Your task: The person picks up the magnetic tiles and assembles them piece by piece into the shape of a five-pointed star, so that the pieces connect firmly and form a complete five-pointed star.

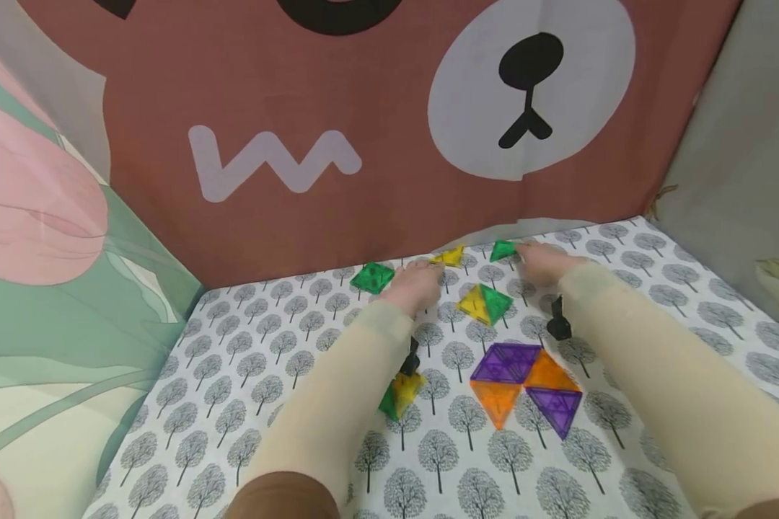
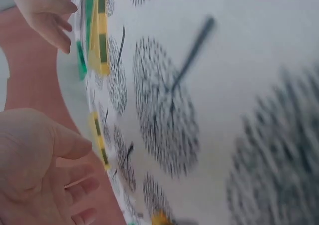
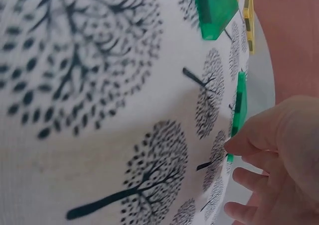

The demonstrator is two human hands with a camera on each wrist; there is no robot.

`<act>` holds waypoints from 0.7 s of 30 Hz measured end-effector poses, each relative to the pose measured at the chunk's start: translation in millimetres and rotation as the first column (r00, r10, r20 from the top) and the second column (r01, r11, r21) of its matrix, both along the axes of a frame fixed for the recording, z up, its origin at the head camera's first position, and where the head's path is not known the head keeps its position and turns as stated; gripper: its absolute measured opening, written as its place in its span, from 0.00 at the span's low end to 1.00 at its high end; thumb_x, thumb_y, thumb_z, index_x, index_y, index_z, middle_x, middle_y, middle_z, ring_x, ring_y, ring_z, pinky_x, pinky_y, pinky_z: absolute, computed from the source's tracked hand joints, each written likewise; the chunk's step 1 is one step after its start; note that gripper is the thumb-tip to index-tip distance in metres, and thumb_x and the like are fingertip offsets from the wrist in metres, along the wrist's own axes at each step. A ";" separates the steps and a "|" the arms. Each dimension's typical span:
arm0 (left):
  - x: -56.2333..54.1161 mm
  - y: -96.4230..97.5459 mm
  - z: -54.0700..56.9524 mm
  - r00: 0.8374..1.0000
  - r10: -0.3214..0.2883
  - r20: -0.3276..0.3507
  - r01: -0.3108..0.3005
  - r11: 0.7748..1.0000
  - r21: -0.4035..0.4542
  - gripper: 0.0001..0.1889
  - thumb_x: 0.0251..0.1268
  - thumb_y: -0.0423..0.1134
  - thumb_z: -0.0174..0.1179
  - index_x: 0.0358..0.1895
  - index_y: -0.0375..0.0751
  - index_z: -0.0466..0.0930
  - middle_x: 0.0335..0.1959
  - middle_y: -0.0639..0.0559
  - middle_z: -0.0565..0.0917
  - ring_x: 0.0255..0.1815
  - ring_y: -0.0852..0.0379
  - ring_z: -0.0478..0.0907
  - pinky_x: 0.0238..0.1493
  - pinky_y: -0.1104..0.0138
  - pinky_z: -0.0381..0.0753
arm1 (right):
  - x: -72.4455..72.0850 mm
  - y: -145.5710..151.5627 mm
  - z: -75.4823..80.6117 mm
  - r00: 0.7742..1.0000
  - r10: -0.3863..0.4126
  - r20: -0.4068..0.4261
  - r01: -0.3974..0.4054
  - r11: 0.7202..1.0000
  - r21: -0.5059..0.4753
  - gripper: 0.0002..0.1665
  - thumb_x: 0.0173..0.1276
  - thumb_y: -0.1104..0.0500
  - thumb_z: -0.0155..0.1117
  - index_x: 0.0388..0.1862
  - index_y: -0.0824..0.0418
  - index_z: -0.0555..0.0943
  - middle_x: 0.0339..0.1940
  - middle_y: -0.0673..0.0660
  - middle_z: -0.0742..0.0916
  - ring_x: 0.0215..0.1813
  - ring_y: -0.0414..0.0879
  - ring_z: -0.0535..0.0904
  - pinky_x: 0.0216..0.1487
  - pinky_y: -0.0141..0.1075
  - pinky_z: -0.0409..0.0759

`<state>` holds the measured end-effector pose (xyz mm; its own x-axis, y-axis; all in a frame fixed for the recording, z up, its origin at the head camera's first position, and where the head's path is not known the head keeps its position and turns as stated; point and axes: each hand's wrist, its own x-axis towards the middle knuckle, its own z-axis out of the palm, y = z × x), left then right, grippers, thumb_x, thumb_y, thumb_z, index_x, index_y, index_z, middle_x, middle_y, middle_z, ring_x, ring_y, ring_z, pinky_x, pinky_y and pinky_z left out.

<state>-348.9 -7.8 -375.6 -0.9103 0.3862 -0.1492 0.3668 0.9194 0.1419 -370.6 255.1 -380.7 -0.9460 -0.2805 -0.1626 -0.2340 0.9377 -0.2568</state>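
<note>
At the far edge of the cloth, my right hand (image 1: 545,263) reaches a green triangular magnetic tile (image 1: 503,250) with its fingertips. In the right wrist view the thumb overlaps the edge of that green tile (image 3: 240,105), and the other fingers are loosely bent. My left hand (image 1: 417,285) hovers between a green tile shape (image 1: 373,277) and a yellow tile (image 1: 451,256). The left wrist view shows its fingers relaxed and holding nothing, the thumb beside a yellow tile edge (image 2: 99,140). Nearer me lies a joined yellow-and-green pair (image 1: 487,304).
Purple (image 1: 506,362) and orange (image 1: 497,401) triangles lie joined in front of the right forearm. A green-and-yellow pair (image 1: 402,395) is partly hidden by the left forearm. Behind the tree-print cloth (image 1: 247,411) rises a brown bear-face fabric (image 1: 389,209).
</note>
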 end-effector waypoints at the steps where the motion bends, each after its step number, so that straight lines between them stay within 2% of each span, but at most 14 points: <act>1: -0.3 2.2 -0.8 1.000 0.002 0.007 -0.002 1.000 0.000 0.29 0.77 0.34 0.37 0.79 0.52 0.54 0.79 0.46 0.53 0.79 0.45 0.45 0.76 0.48 0.43 | 1.0 0.0 -0.9 1.000 0.005 -0.007 -0.005 1.000 0.002 0.34 0.73 0.66 0.41 0.75 0.77 0.50 0.73 0.79 0.56 0.73 0.76 0.48 0.72 0.65 0.46; 5: -1.4 9.8 -6.2 1.000 0.027 0.011 -0.027 1.000 -0.011 0.30 0.76 0.34 0.40 0.79 0.54 0.53 0.79 0.44 0.52 0.79 0.43 0.44 0.76 0.49 0.44 | 6.7 -3.2 -3.2 1.000 0.000 0.002 0.000 0.999 -0.043 0.36 0.73 0.67 0.43 0.76 0.75 0.48 0.75 0.78 0.53 0.74 0.75 0.46 0.72 0.65 0.43; 11: -1.9 18.2 -13.3 0.998 0.059 0.002 -0.059 0.998 -0.029 0.32 0.77 0.39 0.42 0.80 0.61 0.47 0.80 0.45 0.49 0.79 0.44 0.42 0.77 0.50 0.40 | 12.1 -9.6 -3.0 0.998 -0.024 0.050 0.029 0.994 -0.108 0.42 0.71 0.70 0.49 0.79 0.70 0.44 0.77 0.75 0.50 0.75 0.73 0.42 0.72 0.65 0.38; 17: -2.1 20.8 -12.7 0.998 0.069 -0.008 -0.070 0.997 -0.044 0.32 0.77 0.42 0.44 0.80 0.60 0.48 0.80 0.44 0.49 0.79 0.43 0.44 0.77 0.49 0.41 | 9.7 -11.9 -2.6 0.999 -0.024 0.034 0.026 0.997 -0.068 0.41 0.69 0.70 0.47 0.78 0.73 0.46 0.75 0.78 0.52 0.74 0.75 0.43 0.71 0.66 0.39; 21: -2.0 18.4 -10.6 0.998 0.051 -0.022 -0.053 0.995 -0.088 0.33 0.75 0.41 0.48 0.80 0.59 0.50 0.80 0.44 0.48 0.78 0.43 0.45 0.77 0.50 0.42 | 4.5 -11.0 -4.7 1.000 -0.028 -0.013 0.028 0.999 -0.018 0.35 0.74 0.67 0.43 0.78 0.72 0.50 0.74 0.78 0.53 0.74 0.75 0.44 0.72 0.65 0.43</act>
